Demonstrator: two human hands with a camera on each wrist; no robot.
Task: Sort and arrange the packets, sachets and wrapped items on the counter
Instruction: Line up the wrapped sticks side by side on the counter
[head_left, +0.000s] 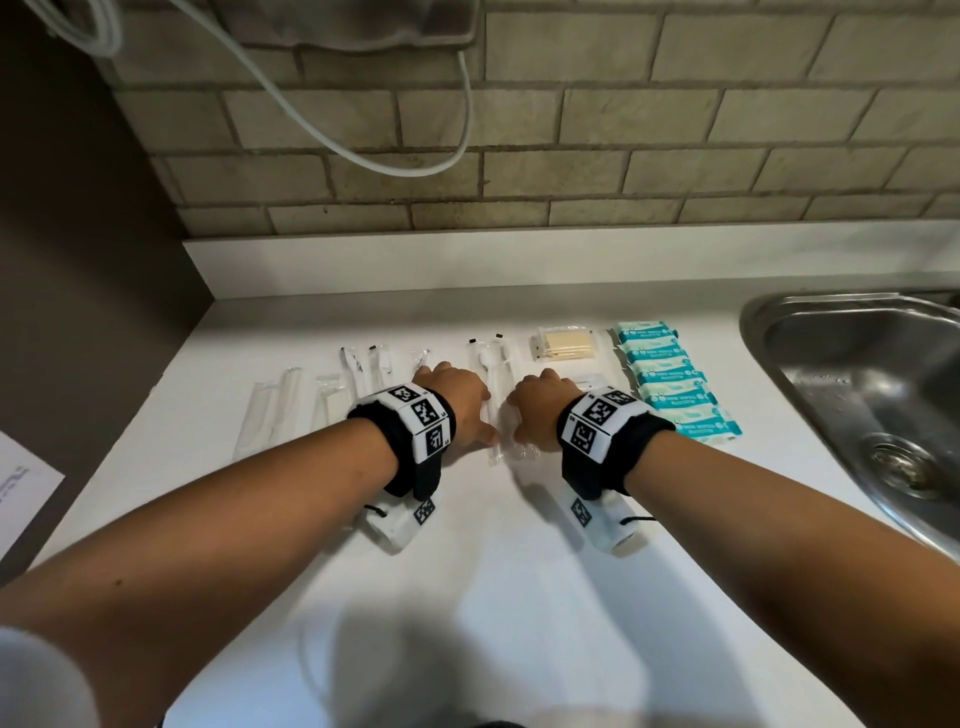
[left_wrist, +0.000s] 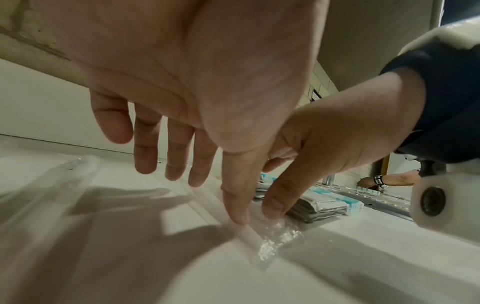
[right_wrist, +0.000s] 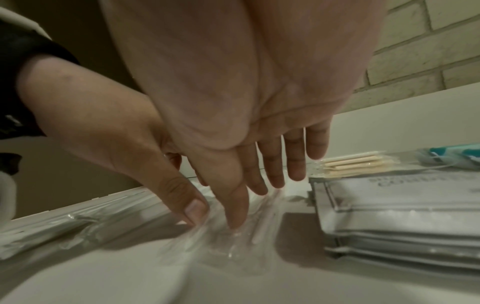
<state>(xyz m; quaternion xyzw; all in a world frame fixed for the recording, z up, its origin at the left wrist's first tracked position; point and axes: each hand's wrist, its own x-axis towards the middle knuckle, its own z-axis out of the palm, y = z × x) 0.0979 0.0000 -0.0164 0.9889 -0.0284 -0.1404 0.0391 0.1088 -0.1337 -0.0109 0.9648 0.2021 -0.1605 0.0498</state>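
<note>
Both hands hover over two long clear-wrapped items (head_left: 493, 395) lying side by side mid-counter. My left hand (head_left: 457, 400) has straight fingers, and its thumb tip presses the wrapper's near end (left_wrist: 275, 240). My right hand (head_left: 540, 410) mirrors it, thumb tip on the same crinkled clear wrapper (right_wrist: 233, 242). Neither hand grips anything. Right of them lie flat white sachets (head_left: 589, 382), stacked and grey-edged in the right wrist view (right_wrist: 389, 216). Behind these sits a toothpick packet (head_left: 563, 345). A column of teal wipe packets (head_left: 670, 379) runs further right. More clear-wrapped items (head_left: 270, 410) lie left.
A steel sink (head_left: 753, 332) takes the counter's right end. A brick wall with a hanging white cable (head_left: 363, 156) backs the counter, and a dark panel closes the left side. A white paper (head_left: 21, 483) lies at the far left.
</note>
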